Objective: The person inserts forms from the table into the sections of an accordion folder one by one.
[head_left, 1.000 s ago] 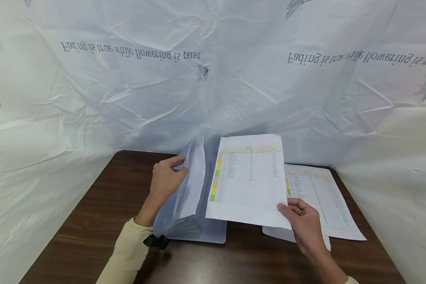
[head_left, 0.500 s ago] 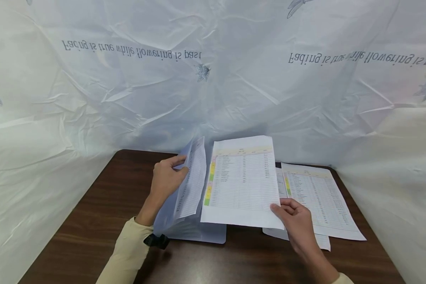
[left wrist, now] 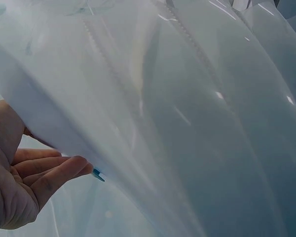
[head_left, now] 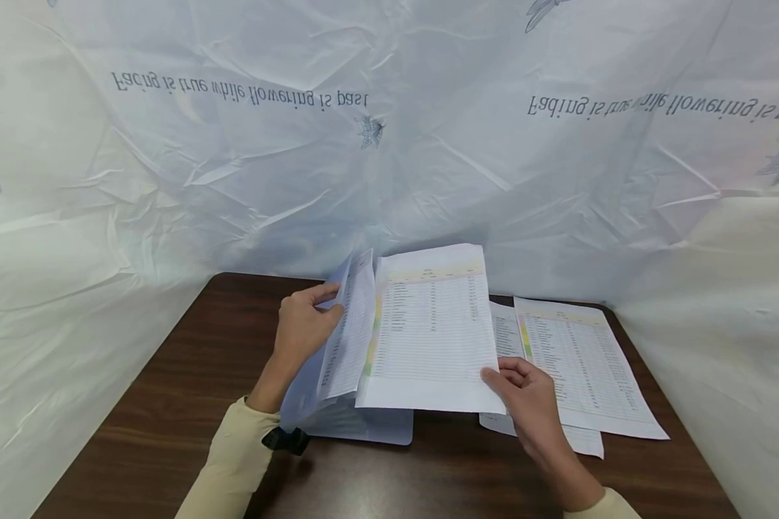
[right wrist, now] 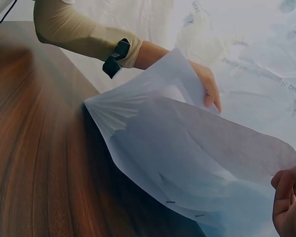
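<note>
A bluish translucent plastic folder lies spread on the dark wooden table, its left leaves raised, with printed text showing through. My left hand pinches the edge of those leaves. The left wrist view shows the fingers of that hand along a clear sleeve, with more sleeves fanned beyond. My right hand pinches a printed table sheet by its lower right corner. The sheet's left edge meets the raised leaves; from the right wrist view the paper curves toward the folder's opening.
Two more printed sheets overlap on the right side of the table. White plastic sheeting with printed words hangs behind and at both sides. A black device is strapped to the left wrist.
My right hand has moved left with the printed sheet, bringing its left edge up to the raised leaves. More of the sheets at right is uncovered. The left hand stays in place.
</note>
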### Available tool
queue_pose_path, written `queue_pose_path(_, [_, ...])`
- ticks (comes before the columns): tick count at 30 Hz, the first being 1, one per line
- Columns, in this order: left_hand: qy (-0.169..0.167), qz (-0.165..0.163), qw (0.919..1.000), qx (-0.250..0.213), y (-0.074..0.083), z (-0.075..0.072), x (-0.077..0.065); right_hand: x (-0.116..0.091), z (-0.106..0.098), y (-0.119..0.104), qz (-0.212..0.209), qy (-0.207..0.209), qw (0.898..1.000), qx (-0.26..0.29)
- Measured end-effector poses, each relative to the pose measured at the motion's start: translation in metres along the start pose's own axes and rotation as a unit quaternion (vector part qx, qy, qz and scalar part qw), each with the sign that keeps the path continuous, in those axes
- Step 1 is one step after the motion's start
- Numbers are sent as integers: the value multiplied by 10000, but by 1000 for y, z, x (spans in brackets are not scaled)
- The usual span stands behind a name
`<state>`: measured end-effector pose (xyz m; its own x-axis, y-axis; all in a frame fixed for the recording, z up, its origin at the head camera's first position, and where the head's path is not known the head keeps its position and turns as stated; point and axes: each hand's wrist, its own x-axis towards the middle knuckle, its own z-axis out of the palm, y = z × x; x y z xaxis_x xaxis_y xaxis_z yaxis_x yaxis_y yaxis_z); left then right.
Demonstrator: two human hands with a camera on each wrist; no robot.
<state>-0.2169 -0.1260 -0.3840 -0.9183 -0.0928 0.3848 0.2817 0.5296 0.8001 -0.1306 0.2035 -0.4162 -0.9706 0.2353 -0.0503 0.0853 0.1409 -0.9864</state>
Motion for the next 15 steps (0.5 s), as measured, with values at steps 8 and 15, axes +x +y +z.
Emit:
queue_pose_path(8, [5,49,10000,-2,0,-1,0,2,10,2,-49,-68,10000,23])
queue_pose_path(15, [-26,69,10000,-44,-2,0,0,3,18,4,-65,-46,9999,-88])
